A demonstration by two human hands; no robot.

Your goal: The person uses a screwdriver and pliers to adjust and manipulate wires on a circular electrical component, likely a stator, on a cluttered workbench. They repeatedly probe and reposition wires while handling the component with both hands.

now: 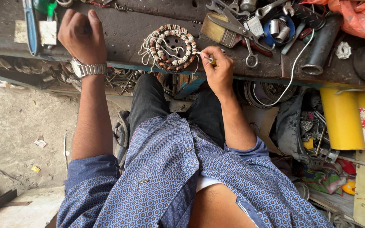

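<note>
While the wound stator ring (172, 47) lies flat, right-hand fingers (208, 54) touch its edge.

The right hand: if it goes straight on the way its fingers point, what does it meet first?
The right hand pinches a small tool, tip aimed left at the wound coil ring on the bench. Going straight on, it would probably meet the ring's near edge first; they look almost touching, though depth is unclear.
</note>
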